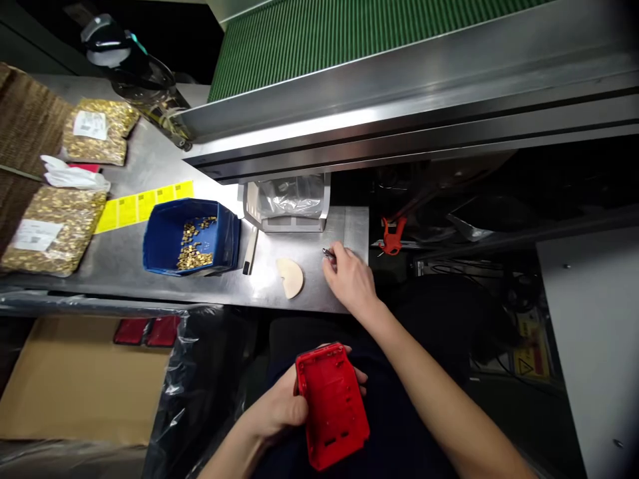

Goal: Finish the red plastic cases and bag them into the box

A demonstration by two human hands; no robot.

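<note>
My left hand (282, 407) grips a red plastic housing (332, 404) low over my lap, its inner side with holes and slots facing up. My right hand (349, 276) rests on the steel bench (150, 266) near its right edge, fingertips pinched on a small metal tool tip (328, 253). A pale semicircular wooden piece (291, 276) lies just left of that hand. Further left stands a blue bin (190, 237) holding small brass parts.
Bags of brass parts (50, 229) (98, 130) and a yellow label strip (142, 205) lie at the left. A clear plastic bag in a metal holder (289, 199) stands behind the wooden piece. A green conveyor (349, 33) runs overhead. A cardboard box (74, 379) sits below left.
</note>
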